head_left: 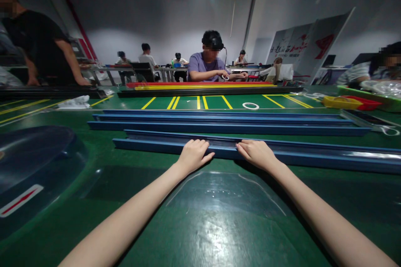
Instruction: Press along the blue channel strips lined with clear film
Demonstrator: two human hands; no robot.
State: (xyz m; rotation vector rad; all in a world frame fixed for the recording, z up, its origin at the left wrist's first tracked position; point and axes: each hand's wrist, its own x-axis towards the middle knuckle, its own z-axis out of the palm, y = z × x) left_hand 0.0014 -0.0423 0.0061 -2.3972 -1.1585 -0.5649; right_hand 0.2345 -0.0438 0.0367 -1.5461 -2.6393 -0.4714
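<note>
A long blue channel-shaped strip (pixel 224 152) lies across the green table in front of me, its right end running out of view. My left hand (pixel 194 154) grips its near wall, fingers curled over the top edge and thumb along the front. To the right, my right hand (pixel 257 152) also grips that wall, with its fingers folded into the channel and its thumb mostly hidden. Just behind, more blue channel strips (pixel 225 127) lie nearly parallel, apart from my hands.
At left sits a large roll of clear bluish film (pixel 37 154); a transparent sheet (pixel 219 192) lies before me. Beyond are a white ring (pixel 250 106), red, yellow and black strips (pixel 206 90), and bins (pixel 341 102). A co-worker in purple (pixel 203 66) sits opposite.
</note>
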